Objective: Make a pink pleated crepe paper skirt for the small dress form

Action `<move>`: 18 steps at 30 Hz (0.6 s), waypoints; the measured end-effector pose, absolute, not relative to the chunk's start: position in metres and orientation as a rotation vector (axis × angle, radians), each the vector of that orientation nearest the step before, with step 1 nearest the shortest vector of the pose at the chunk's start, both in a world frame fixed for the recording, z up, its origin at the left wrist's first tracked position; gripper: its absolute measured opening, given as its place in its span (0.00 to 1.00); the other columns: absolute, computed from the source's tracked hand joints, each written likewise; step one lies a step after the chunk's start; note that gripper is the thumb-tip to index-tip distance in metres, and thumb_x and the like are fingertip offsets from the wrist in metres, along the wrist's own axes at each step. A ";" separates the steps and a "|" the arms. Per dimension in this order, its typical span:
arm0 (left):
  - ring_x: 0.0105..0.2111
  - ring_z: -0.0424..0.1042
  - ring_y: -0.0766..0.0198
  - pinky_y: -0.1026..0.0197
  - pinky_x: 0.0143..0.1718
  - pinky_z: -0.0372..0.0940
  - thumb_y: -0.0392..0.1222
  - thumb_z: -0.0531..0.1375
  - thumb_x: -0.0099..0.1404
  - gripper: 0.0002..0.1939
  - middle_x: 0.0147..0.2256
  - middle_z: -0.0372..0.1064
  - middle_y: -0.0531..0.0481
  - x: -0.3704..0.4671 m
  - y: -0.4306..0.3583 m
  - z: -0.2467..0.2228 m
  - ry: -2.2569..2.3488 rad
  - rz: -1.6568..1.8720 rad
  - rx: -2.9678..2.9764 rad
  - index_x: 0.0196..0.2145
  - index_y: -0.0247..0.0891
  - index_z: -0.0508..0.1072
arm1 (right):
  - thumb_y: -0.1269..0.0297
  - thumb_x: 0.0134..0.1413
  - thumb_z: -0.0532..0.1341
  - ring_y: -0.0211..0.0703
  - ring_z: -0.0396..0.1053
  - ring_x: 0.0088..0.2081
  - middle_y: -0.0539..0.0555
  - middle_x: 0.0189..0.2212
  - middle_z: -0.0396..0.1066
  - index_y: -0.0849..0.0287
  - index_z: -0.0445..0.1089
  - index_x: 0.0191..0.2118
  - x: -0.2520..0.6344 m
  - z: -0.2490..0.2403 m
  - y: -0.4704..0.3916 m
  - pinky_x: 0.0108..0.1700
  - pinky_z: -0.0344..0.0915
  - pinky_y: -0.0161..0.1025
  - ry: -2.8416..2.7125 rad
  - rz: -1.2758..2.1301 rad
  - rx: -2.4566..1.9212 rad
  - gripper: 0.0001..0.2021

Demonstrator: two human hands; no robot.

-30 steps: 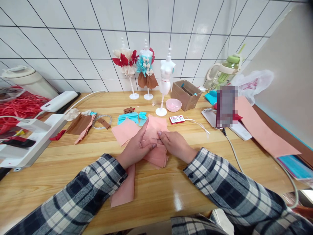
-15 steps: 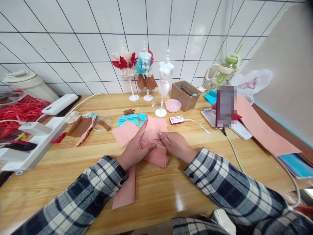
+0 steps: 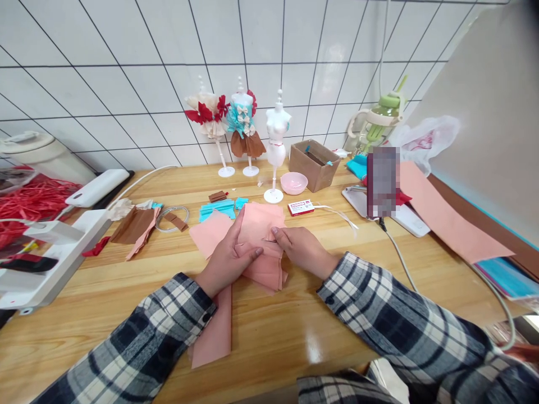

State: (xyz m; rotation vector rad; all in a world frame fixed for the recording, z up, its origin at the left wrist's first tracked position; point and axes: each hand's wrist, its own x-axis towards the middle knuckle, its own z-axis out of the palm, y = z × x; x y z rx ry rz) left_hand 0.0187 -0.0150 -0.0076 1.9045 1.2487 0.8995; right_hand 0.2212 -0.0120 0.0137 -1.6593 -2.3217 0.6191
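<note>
My left hand grips layered pink paper from its left side, thumb on top. On the right edge of the same paper, my right hand pinches with thumb and fingers; a thin dark metallic thing shows near its fingertips, too small to name surely. The lower layers of the paper hang fanned out below my hands. A pink sheet lies beyond my left hand, and a long pink strip lies partly under my left wrist. Turquoise pieces rest behind.
Two dressed mini mannequins and a bare white one stand at the back. Near them are a pink bowl, a cardboard box and a small red-white box. A power strip lies left; a phone stands right.
The view has shifted slightly, so the back objects appear further left. The dark metallic thing by my right fingertips shows more clearly. Both hands keep their hold on the pink paper.
</note>
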 end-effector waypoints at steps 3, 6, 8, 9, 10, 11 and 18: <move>0.67 0.47 0.51 0.48 0.66 0.46 0.52 0.63 0.61 0.51 0.69 0.41 0.43 0.018 -0.015 -0.008 1.237 0.892 1.911 0.70 0.43 0.35 | 0.58 0.71 0.42 0.41 0.72 0.33 0.56 0.33 0.78 0.60 0.74 0.34 0.221 0.013 -0.011 0.32 0.54 0.35 -2.319 0.624 -1.656 0.26; 0.67 0.47 0.51 0.48 0.66 0.46 0.53 0.62 0.61 0.50 0.69 0.42 0.43 0.018 -0.015 -0.007 1.243 0.889 1.908 0.70 0.43 0.35 | 0.56 0.71 0.41 0.42 0.73 0.35 0.56 0.36 0.78 0.60 0.74 0.36 0.222 0.012 -0.011 0.34 0.56 0.35 -2.315 0.634 -1.650 0.26; 0.68 0.46 0.52 0.49 0.67 0.45 0.53 0.62 0.61 0.50 0.69 0.42 0.44 0.019 -0.016 -0.006 1.256 0.893 1.924 0.70 0.43 0.36 | 0.56 0.71 0.41 0.42 0.73 0.35 0.57 0.35 0.78 0.60 0.75 0.35 0.222 0.012 -0.010 0.33 0.56 0.35 -2.315 0.638 -1.652 0.27; 0.68 0.45 0.52 0.50 0.67 0.45 0.52 0.63 0.61 0.50 0.69 0.43 0.44 0.019 -0.016 -0.005 1.260 0.896 1.932 0.70 0.43 0.36 | 0.56 0.71 0.41 0.42 0.73 0.35 0.57 0.34 0.78 0.60 0.75 0.35 0.223 0.013 -0.011 0.33 0.56 0.35 -2.315 0.640 -1.653 0.27; 0.68 0.45 0.52 0.50 0.67 0.44 0.52 0.63 0.61 0.50 0.69 0.43 0.44 0.019 -0.016 -0.005 1.261 0.900 1.937 0.70 0.43 0.36 | 0.56 0.71 0.41 0.42 0.73 0.35 0.57 0.34 0.78 0.61 0.75 0.35 0.223 0.013 -0.011 0.33 0.57 0.35 -2.315 0.642 -1.653 0.28; 0.68 0.44 0.52 0.50 0.67 0.44 0.52 0.63 0.61 0.50 0.69 0.43 0.44 0.019 -0.016 -0.005 1.261 0.901 1.939 0.70 0.43 0.36 | 0.56 0.71 0.40 0.42 0.73 0.35 0.57 0.34 0.78 0.61 0.75 0.35 0.223 0.014 -0.011 0.33 0.57 0.34 -2.317 0.646 -1.651 0.28; 0.67 0.49 0.50 0.48 0.66 0.47 0.52 0.63 0.62 0.51 0.69 0.43 0.42 0.019 -0.016 -0.009 1.198 0.883 1.905 0.70 0.42 0.34 | 0.55 0.71 0.39 0.42 0.72 0.33 0.56 0.33 0.78 0.59 0.75 0.35 0.223 0.015 -0.013 0.31 0.55 0.35 -2.361 0.639 -1.662 0.29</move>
